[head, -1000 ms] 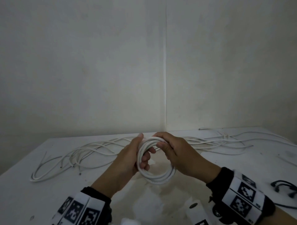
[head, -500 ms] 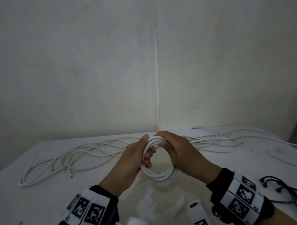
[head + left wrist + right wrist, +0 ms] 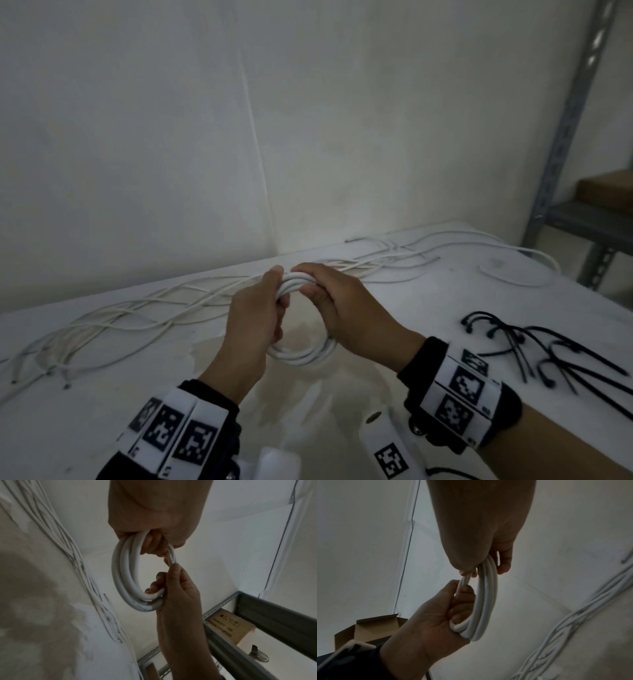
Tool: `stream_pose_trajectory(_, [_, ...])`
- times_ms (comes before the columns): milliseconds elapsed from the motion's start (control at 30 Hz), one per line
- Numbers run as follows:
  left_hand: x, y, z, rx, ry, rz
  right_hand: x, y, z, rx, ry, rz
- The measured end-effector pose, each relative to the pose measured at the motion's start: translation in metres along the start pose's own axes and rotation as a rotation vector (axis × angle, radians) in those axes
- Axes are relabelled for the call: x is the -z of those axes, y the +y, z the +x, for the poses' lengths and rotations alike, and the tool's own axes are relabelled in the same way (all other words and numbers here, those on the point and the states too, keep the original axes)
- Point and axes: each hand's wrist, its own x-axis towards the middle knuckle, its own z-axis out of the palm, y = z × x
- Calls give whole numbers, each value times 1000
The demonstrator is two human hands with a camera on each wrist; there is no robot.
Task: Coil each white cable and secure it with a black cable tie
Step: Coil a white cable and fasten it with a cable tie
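A white cable coil (image 3: 301, 356) of several loops hangs upright above the table (image 3: 102, 404), held by both hands. My left hand (image 3: 279, 291) grips its upper left side, fingers curled through the ring and thumb on top. My right hand (image 3: 308, 284) grips the top right, fingers over the loops and thumb inside. In the left wrist view the coil (image 3: 120, 577) runs from my left hand (image 3: 154, 543) down to the right hand (image 3: 164, 582). The right wrist view shows the coil (image 3: 486, 601) between my right hand (image 3: 488, 569) and left hand (image 3: 462, 601). Black cable ties (image 3: 534, 346) lie loose at the right.
Loose white cables (image 3: 137, 308) stretch along the back of the table, from left to far right (image 3: 445, 253). A grey metal shelf (image 3: 582, 219) stands beyond the table's right end. A cardboard box (image 3: 375, 626) sits behind my left arm.
Both hands keep hold of the coil, and the left thumb has drawn closer to the right fingers on top. The view has swung right, so more black ties and the shelf show.
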Motion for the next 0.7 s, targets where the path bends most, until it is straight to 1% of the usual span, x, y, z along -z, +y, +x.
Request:
stream_pose_trajectory(100, [-18, -10, 1, 3, -14, 19, 19, 3, -19, -99, -103, 54])
stream_pose_trajectory(167, [-29, -16, 2, 20, -18, 27, 36, 9, -33, -182, -133, 19])
stream_pose_trajectory(267, [-42, -20, 4, 47, -31, 23, 68, 28, -56, -400, -130, -142])
stream_pose_trajectory(367, [-55, -21, 7, 63, -51, 30, 104, 58, -75, -581, -112, -321])
stream_pose_trajectory(467, [-67, -24, 8, 71, -73, 30, 136, 87, -90, -755, -134, -485])
stream_pose_trajectory(533, [-72, -25, 9, 87, -81, 27, 152, 103, -97, -881, -179, -584])
stream_pose_trajectory(600, [-74, -26, 9, 101, -84, 27, 160, 117, -101, -973, -237, -669])
stream_pose_trajectory(700, [-74, -27, 11, 107, -76, 42, 161, 132, -99, -1060, -280, -688])
